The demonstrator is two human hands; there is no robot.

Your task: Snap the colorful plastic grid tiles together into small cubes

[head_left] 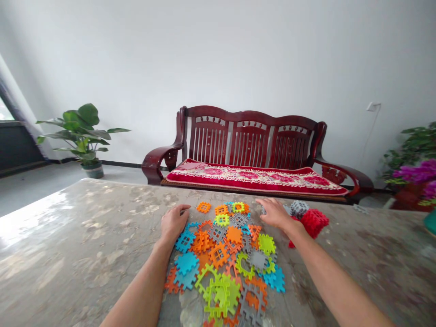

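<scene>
My left hand (pixel 175 221) rests on the table at the left edge of a loose pile of notched plastic interlocking tiles. Its fingers are loosely bent and apart, with a dark gap beneath the fingertips. At the pile's right side is my right hand (pixel 275 212), fingers stretched and spread. A bit of grey tile (pixel 263 210) shows between its finger and thumb; I see no firm grip. Among the tiles are an orange tile (pixel 235 235), a blue tile (pixel 186 262), a lime-green tile (pixel 266 244) and a grey tile (pixel 258 260). Beyond my right wrist stand a red cube (pixel 315 222) and a grey assembled shape (pixel 299 208).
The patterned table (pixel 85 245) spreads to both sides. A dark red wooden bench (pixel 248 141) with a red floral cover (pixel 255 177) stands behind it. A potted plant (pixel 90 131) is at the left, and purple flowers (pixel 415 172) are at the right.
</scene>
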